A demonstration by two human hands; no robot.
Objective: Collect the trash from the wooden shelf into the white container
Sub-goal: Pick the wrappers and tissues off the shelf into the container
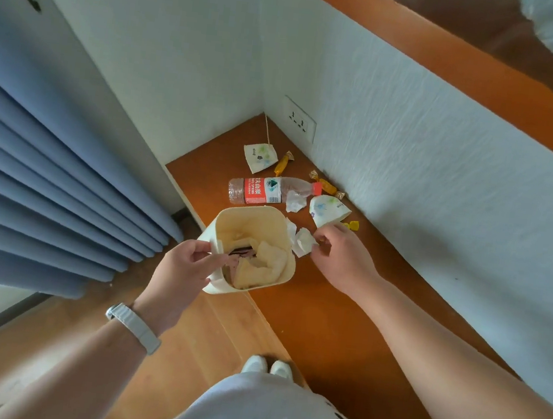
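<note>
Littering shelf (326, 301): 1 btl (263, 190), 3 candies (326, 185)

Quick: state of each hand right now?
Left hand: closed, gripping the rim of the cream-white plastic container.
Right hand: closed, pinching a crumpled white paper tissue.

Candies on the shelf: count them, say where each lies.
3. One orange candy beside the far printed packet, a second orange candy by the wall near the bottle cap, a yellow candy past the right hand, which may hide others.
</note>
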